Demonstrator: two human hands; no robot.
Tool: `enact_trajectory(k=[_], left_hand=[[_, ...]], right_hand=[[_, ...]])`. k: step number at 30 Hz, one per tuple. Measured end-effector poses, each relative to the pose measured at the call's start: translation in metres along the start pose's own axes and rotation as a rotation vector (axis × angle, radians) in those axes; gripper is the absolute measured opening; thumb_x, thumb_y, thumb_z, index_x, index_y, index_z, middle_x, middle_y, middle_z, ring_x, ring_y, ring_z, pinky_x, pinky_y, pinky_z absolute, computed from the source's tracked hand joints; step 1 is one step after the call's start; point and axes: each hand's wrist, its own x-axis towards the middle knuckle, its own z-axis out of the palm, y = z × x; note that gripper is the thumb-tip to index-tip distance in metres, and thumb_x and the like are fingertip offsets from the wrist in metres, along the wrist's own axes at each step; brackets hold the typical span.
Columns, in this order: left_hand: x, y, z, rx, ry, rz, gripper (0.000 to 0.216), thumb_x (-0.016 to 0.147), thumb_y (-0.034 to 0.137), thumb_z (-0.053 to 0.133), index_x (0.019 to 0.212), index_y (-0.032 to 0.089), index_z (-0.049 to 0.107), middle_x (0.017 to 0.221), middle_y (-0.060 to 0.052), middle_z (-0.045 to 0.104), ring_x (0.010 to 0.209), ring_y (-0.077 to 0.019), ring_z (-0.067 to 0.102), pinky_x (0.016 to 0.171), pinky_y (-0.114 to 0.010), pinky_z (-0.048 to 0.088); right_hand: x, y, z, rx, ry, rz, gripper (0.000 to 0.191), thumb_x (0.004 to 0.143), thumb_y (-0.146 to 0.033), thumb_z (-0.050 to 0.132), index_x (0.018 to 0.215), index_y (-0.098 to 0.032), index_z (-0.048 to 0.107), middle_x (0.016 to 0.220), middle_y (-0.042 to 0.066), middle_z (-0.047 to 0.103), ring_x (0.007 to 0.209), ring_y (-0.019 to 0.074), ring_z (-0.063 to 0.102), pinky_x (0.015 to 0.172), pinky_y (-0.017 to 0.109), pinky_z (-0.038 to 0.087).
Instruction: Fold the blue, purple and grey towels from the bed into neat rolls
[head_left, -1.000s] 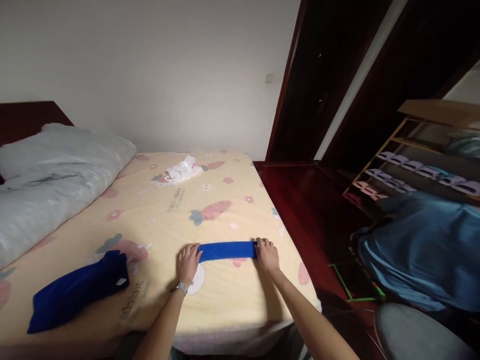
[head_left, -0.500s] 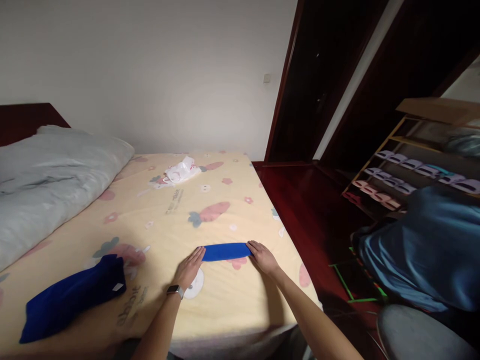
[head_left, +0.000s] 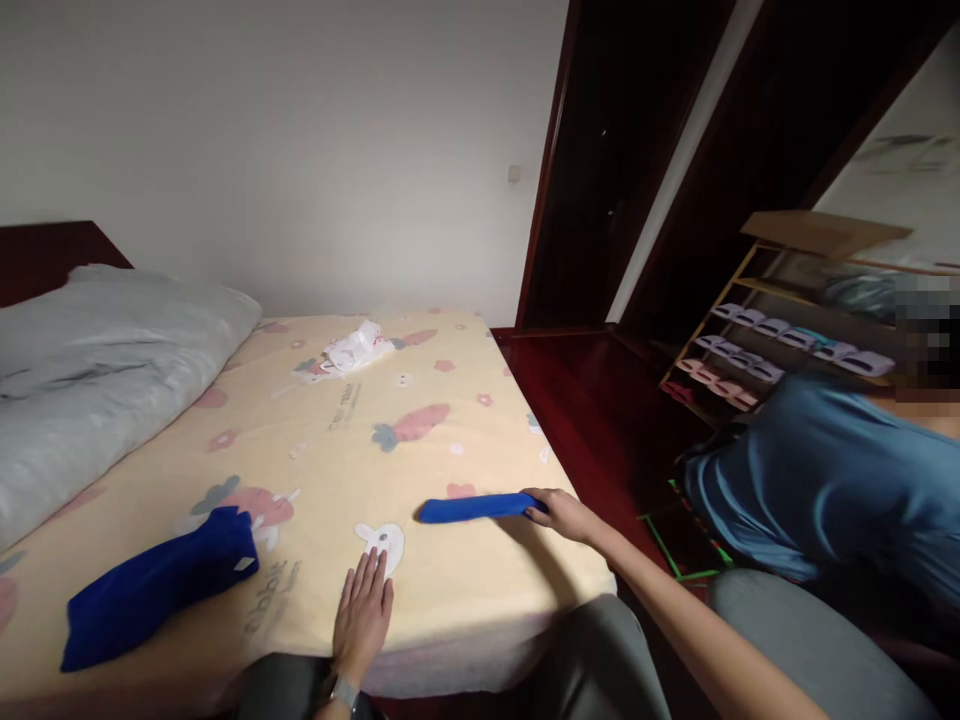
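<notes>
right hand: right hand (head_left: 561, 512) pinched shut on right end of blue folded strip (head_left: 474, 508)
left hand: left hand (head_left: 363, 615) flat, fingers spread, holding nothing, on bed (head_left: 450, 610) at its near edge
strip place: on bed, close to its right edge, near corner
strip axis: long axis runs left-right across bed; strip lies left of the grip, free end points left
nearer hand: right, on it; left well apart
other cloth: dark blue cloth (head_left: 157, 585) bunched, bed's near-left
bag: white plastic bag (head_left: 358, 346) at bed's far end, contents cannot tell
duvet: grey duvet (head_left: 97, 380) along bed's left side
rack: shoe rack (head_left: 821, 232) right of bed, well apart, slippers (head_left: 750, 320) in rows on shelves
</notes>
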Motion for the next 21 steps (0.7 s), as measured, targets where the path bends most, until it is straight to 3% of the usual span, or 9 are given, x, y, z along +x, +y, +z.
enact_trajectory(k=[3, 7, 13, 15, 17, 21], left_hand=[[-0.004, 0.005, -0.007, -0.001, 0.020, -0.016, 0.057, 0.096, 0.035, 0.041, 0.152, 0.028, 0.037, 0.154, -0.005, 0.043, 0.142, -0.0251, 0.041, 0.118, -0.050, 0.030], [0.004, 0.008, -0.010, -0.015, 0.034, -0.032, 0.056, 0.095, 0.033, 0.041, 0.151, 0.026, 0.040, 0.152, -0.007, 0.047, 0.140, -0.0252, 0.043, 0.116, -0.050, 0.032], [0.006, 0.008, -0.010, -0.054, 0.061, -0.035, 0.057, 0.092, 0.034, 0.042, 0.148, 0.023, 0.044, 0.150, -0.009, 0.049, 0.140, -0.0260, 0.043, 0.117, -0.049, 0.030], [0.007, 0.008, -0.010, -0.069, 0.067, -0.039, 0.056, 0.092, 0.035, 0.041, 0.147, 0.022, 0.045, 0.150, -0.010, 0.049, 0.140, -0.0262, 0.043, 0.118, -0.049, 0.029], [0.007, 0.008, -0.010, -0.085, 0.070, -0.049, 0.056, 0.092, 0.036, 0.041, 0.146, 0.022, 0.047, 0.150, -0.009, 0.049, 0.140, -0.0261, 0.043, 0.118, -0.048, 0.029], [0.008, 0.010, -0.013, -0.086, 0.055, -0.052, 0.056, 0.091, 0.035, 0.041, 0.144, 0.019, 0.049, 0.150, -0.011, 0.049, 0.141, -0.0261, 0.042, 0.119, -0.046, 0.026]], right_hand=[[-0.021, 0.006, -0.036, 0.036, 0.009, 0.047, 0.032, 0.091, -0.037, 0.052, 0.111, -0.021, 0.071, 0.088, 0.004, 0.075, 0.073, 0.0189, 0.067, 0.073, 0.026, 0.049], [-0.053, 0.032, -0.085, -0.016, 0.119, 0.153, 0.037, 0.090, -0.041, 0.051, 0.109, -0.018, 0.073, 0.092, 0.007, 0.076, 0.078, 0.0215, 0.069, 0.075, 0.028, 0.050], [-0.146, 0.085, -0.142, -0.337, 0.347, 0.541, 0.041, 0.091, -0.041, 0.052, 0.122, -0.019, 0.069, 0.085, 0.009, 0.076, 0.075, 0.0247, 0.071, 0.067, 0.028, 0.048], [-0.186, 0.102, -0.141, -0.487, 0.440, 0.666, 0.045, 0.093, -0.043, 0.050, 0.128, -0.020, 0.065, 0.087, 0.012, 0.076, 0.076, 0.0272, 0.071, 0.065, 0.031, 0.047], [-0.228, 0.120, -0.125, -0.611, 0.519, 0.739, 0.048, 0.095, -0.044, 0.045, 0.133, -0.019, 0.060, 0.096, 0.015, 0.075, 0.080, 0.0297, 0.071, 0.064, 0.034, 0.048], [-0.303, 0.153, -0.053, -0.707, 0.575, 0.921, 0.053, 0.098, -0.039, 0.035, 0.140, -0.012, 0.051, 0.107, 0.021, 0.070, 0.092, 0.0349, 0.067, 0.067, 0.042, 0.051]])
